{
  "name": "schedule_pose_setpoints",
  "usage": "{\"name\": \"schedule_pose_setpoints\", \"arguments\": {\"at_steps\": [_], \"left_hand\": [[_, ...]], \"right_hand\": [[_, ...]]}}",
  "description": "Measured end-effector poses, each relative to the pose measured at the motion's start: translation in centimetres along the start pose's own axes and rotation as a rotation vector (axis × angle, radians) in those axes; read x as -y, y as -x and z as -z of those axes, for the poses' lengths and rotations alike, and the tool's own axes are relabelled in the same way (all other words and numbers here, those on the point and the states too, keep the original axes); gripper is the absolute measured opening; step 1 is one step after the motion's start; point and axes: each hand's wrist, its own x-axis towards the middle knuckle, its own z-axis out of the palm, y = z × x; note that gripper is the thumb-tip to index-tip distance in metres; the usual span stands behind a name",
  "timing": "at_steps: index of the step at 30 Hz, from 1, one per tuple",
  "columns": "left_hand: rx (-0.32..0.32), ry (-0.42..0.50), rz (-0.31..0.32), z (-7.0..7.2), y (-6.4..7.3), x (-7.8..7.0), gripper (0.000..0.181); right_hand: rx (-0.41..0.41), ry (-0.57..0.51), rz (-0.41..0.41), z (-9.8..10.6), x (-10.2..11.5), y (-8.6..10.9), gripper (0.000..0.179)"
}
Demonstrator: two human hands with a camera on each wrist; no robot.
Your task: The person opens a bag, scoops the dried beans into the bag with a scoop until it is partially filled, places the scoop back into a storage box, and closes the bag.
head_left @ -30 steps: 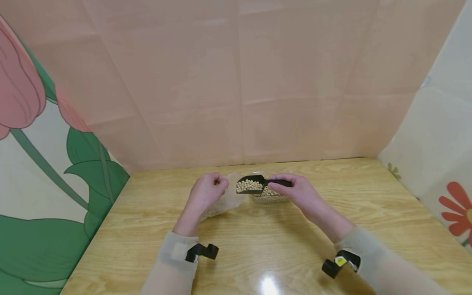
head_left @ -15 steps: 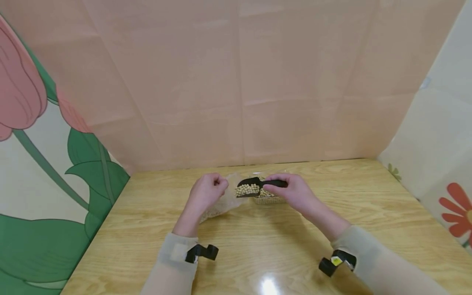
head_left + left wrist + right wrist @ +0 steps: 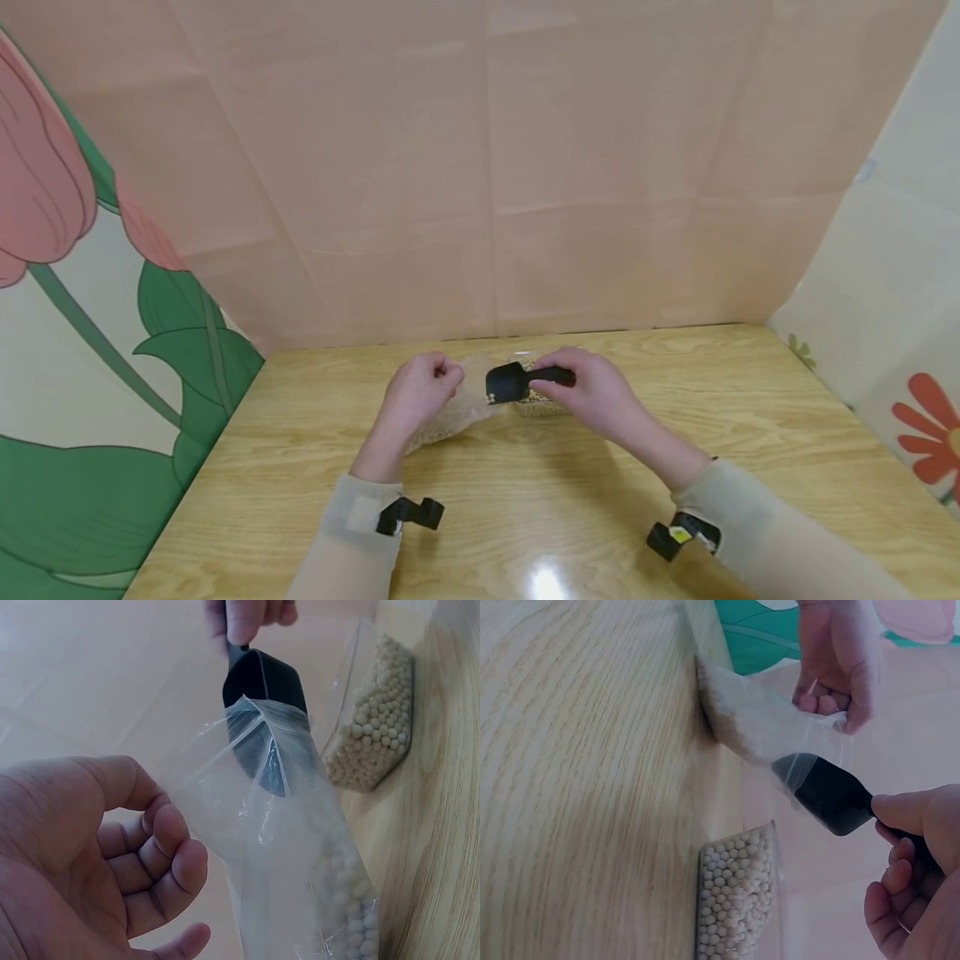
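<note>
My left hand (image 3: 423, 390) pinches the edge of a clear plastic bag (image 3: 277, 847) and holds its mouth up. Pale round beans lie in the lower part of the bag. In my right hand (image 3: 592, 387) is the handle of a black scoop (image 3: 507, 383), gripped between thumb and fingers. The scoop is tipped over on its side, its tip inside the bag's mouth in both wrist views. A few beans show at its lip in the head view. Below the scoop and right hand stands a clear plastic box (image 3: 739, 892) filled with the same beans.
Everything rests on a light wood-grain table (image 3: 300, 500). A pink sheet (image 3: 480, 167) hangs behind it, with flower-printed panels at the left and right. The box stands right beside the bag.
The scoop has moved slightly left and rolled over, so the heap of beans seen in it before is down to a few at the lip. The left hand has stayed still.
</note>
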Motion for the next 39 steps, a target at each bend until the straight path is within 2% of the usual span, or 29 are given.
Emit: {"name": "schedule_pose_setpoints", "arguments": {"at_steps": [6, 12, 18, 24, 29, 39], "left_hand": [[0.000, 0.000, 0.001, 0.1, 0.0, 0.0, 0.023], [0.002, 0.004, 0.004, 0.0, 0.0, 0.0, 0.023], [0.005, 0.005, 0.011, 0.0, 0.0, 0.0, 0.023], [-0.003, 0.003, 0.002, 0.0, 0.1, 0.0, 0.023], [-0.001, 0.002, 0.007, 0.0, 0.1, -0.1, 0.024], [0.010, 0.016, 0.012, 0.0, 0.1, -0.2, 0.026]], "right_hand": [[-0.019, 0.113, 0.105, -0.1, 0.9, 0.1, 0.021], [-0.033, 0.116, 0.127, -0.1, 1.0, 0.2, 0.019], [-0.004, 0.017, 0.046, 0.4, 1.0, 0.4, 0.019], [0.016, -0.087, -0.044, 2.2, 0.8, 0.5, 0.019], [0.015, -0.100, -0.093, 3.9, 0.2, 0.6, 0.023], [-0.023, -0.047, -0.114, 6.3, -1.9, 0.9, 0.027]]}}
